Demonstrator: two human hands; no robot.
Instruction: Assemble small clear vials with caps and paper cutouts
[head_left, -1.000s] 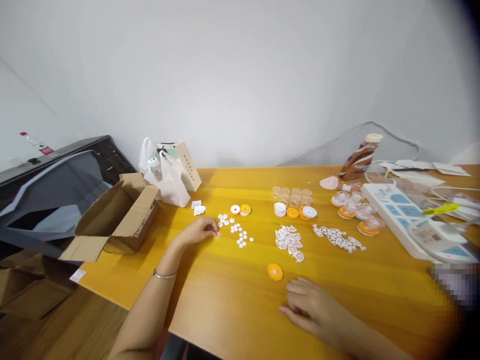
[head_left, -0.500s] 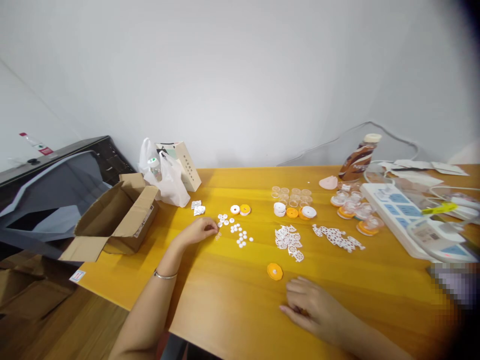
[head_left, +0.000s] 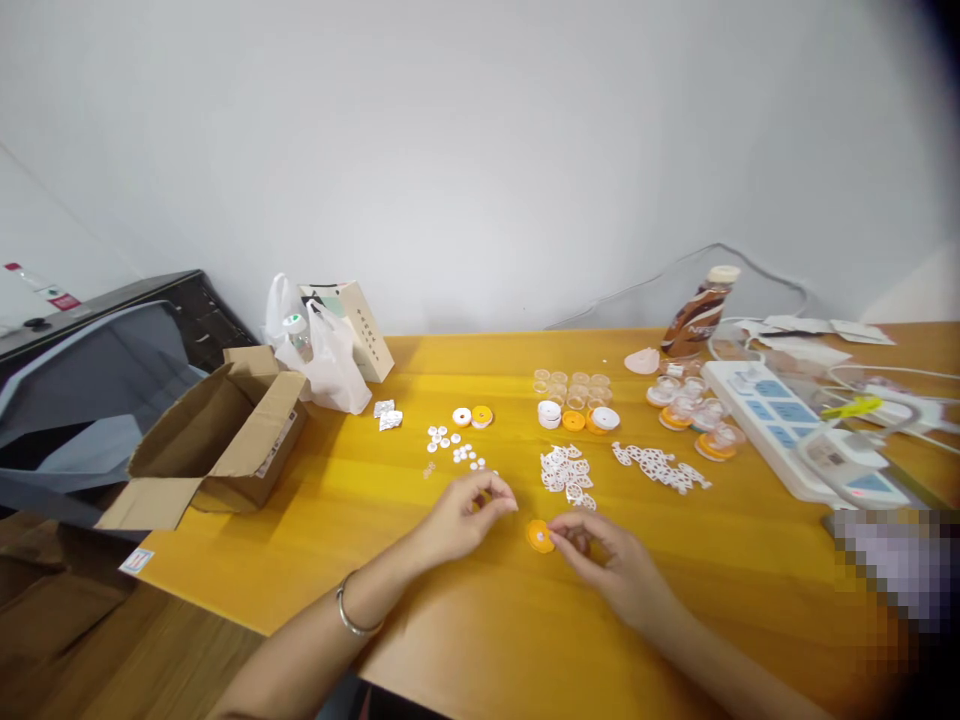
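Bringing both hands together near the front middle of the yellow table (head_left: 315,520), I am working over one orange disc (head_left: 539,536) lying flat on the wood. In the head view, my right hand (head_left: 607,560) is touching the disc's right edge with its fingertips, steadying rather than gripping it. My left hand (head_left: 461,515) is hovering just left of it, thumb and forefinger pinched together; whether a small white button is sitting between them I cannot tell. To do this step well, I am judging that the disc should stay pinned flat while the pinch comes down square over its white centre.

Counting in the same view: one orange disc at my hands, a scatter of roughly a dozen small white buttons (head_left: 450,443), two heaps of white lattice cut-outs (head_left: 566,475), one open cardboard box (head_left: 217,435), one brown bottle (head_left: 694,315) and one white power strip (head_left: 780,425). The clear cups (head_left: 570,382) are too blurred to count.
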